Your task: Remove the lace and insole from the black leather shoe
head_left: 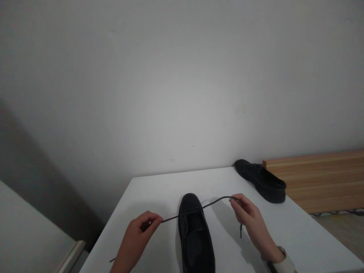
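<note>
A black shoe (196, 235) lies on the white table, toe pointing away from me, its opening facing up. A dark shoelace (214, 201) runs out from both sides of the shoe's front. To the left of the shoe, my left hand (139, 237) pinches one length of the lace, and a loose end shows beyond my wrist. On the other side, my right hand (248, 216) pinches the other length, which arcs slightly upward. Its free end dangles below my fingers. Neither hand touches the shoe itself.
A second black shoe (261, 180) sits at the table's far right edge. The white table (153, 189) meets a grey wall (182, 94) at the back. Beyond its right side is a wooden board (318, 178). At lower left stands a pale panel (31, 227).
</note>
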Action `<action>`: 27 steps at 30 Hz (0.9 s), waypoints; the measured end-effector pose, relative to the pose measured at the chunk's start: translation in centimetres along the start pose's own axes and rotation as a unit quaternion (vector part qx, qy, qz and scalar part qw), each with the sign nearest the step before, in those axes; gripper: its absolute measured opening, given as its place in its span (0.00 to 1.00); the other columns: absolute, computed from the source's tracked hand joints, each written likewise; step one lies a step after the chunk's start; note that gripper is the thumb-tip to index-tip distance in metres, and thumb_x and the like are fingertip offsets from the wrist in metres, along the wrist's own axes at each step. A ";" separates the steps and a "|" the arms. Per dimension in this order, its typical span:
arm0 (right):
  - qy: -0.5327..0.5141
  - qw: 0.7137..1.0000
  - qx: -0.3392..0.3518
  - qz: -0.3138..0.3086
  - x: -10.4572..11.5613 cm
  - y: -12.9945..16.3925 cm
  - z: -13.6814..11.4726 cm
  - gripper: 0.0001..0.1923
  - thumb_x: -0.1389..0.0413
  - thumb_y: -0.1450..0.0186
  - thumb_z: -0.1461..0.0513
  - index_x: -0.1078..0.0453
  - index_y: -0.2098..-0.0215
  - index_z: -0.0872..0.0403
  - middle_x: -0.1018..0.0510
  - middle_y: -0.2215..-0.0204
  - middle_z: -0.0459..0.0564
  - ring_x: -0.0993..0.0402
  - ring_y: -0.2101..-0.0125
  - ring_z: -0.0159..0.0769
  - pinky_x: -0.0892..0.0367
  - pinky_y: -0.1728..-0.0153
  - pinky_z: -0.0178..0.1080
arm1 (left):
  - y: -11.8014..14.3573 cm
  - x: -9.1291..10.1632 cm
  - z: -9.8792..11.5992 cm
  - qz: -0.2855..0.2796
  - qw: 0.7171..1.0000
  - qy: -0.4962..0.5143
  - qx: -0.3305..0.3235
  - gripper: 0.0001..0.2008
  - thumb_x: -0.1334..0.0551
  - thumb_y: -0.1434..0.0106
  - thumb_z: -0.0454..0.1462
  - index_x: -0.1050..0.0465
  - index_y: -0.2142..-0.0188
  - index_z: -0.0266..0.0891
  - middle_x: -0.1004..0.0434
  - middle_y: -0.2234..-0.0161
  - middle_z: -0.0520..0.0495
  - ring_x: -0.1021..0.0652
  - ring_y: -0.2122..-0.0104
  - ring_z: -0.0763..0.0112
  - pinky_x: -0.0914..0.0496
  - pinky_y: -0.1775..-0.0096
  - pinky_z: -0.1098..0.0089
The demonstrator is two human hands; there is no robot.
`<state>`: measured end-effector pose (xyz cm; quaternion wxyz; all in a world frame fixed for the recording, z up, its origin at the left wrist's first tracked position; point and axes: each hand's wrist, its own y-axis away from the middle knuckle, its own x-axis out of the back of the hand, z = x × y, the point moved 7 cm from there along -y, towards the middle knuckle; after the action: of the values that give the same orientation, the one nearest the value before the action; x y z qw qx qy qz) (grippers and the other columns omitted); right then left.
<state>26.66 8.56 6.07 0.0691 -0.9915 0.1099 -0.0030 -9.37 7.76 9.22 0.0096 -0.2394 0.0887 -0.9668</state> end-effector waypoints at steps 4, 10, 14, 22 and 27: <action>0.025 0.966 0.031 -0.255 -3.0 2.8 -2.8 0.17 0.41 0.36 0.47 0.29 0.68 0.51 0.31 0.73 0.46 0.37 0.72 0.35 0.39 0.71 0.37 | 1.9 -2.0 1.7 -0.190 0.975 0.110 -0.023 0.21 0.36 0.39 0.52 0.22 0.78 0.40 0.28 0.77 0.44 0.30 0.77 0.68 0.36 0.73 0.69; 0.011 0.925 0.055 -0.375 -4.4 3.7 -3.2 0.33 0.53 0.35 0.35 0.31 0.75 0.54 0.26 0.75 0.51 0.31 0.72 0.39 0.36 0.66 0.41 | 1.1 -4.8 0.7 -0.164 0.979 0.123 -0.012 0.23 0.39 0.36 0.53 0.24 0.75 0.37 0.27 0.75 0.46 0.28 0.73 0.68 0.34 0.68 0.69; 0.086 0.975 0.015 -0.204 -4.0 0.7 -0.2 0.29 0.50 0.33 0.40 0.32 0.77 0.54 0.32 0.79 0.45 0.35 0.74 0.35 0.39 0.69 0.38 | -0.3 -6.8 -1.5 -0.077 0.988 0.126 0.035 0.18 0.36 0.40 0.50 0.21 0.63 0.37 0.20 0.67 0.43 0.23 0.67 0.63 0.29 0.64 0.66; 0.062 0.976 -0.026 -0.209 -8.3 -0.1 3.2 0.21 0.41 0.40 0.47 0.24 0.63 0.56 0.27 0.76 0.45 0.32 0.76 0.35 0.36 0.73 0.37 | -1.2 -8.9 -2.2 -0.012 0.991 0.133 0.023 0.15 0.36 0.43 0.46 0.20 0.66 0.37 0.17 0.66 0.42 0.19 0.64 0.58 0.26 0.59 0.63; 0.072 0.981 -0.003 -0.180 -8.8 -0.8 3.2 0.15 0.41 0.40 0.52 0.24 0.66 0.57 0.29 0.78 0.44 0.35 0.75 0.34 0.40 0.72 0.37 | -1.3 -8.6 -1.8 0.005 0.994 0.107 0.012 0.13 0.37 0.42 0.46 0.23 0.69 0.37 0.20 0.71 0.44 0.20 0.68 0.60 0.28 0.63 0.65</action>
<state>18.37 11.70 3.09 0.0568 -0.9925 -0.0656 -0.0863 -2.53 9.86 3.95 0.0082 -0.1344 0.0793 -0.9877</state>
